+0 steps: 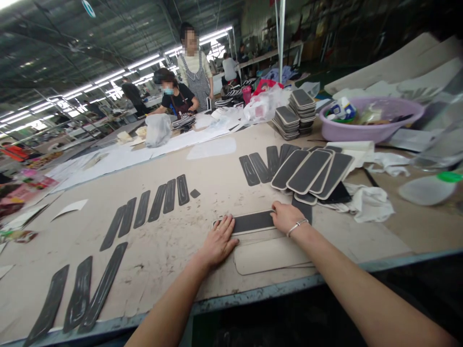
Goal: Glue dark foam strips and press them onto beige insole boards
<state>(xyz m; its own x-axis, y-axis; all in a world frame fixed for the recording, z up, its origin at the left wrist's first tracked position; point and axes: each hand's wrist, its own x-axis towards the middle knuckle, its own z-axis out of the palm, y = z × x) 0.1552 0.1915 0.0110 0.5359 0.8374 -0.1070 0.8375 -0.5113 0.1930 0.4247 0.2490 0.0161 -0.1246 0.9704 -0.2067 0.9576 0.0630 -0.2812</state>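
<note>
A long dark panel with a pale border (253, 222) lies flat on the table before me. Across its left end rests my left hand (221, 239), fingers stretched out and pressing flat. My right hand (287, 217) pinches the panel's right end between thumb and fingers; a bracelet circles that wrist. Just below the panel, several thin pale boards (269, 255) lie stacked. Beyond my right hand, bordered dark panels (309, 171) overlap in a loose pile. Dark strips with a glossy, wet-looking surface (142, 208) lie in rows to the left.
Stacked panels (302, 111) stand at the back beside a purple basin (372, 118) of supplies. A green-capped bottle (427, 189) and crumpled white cloth (372, 202) lie at right. The table's edge (260, 293) runs close by. Two people work across the table.
</note>
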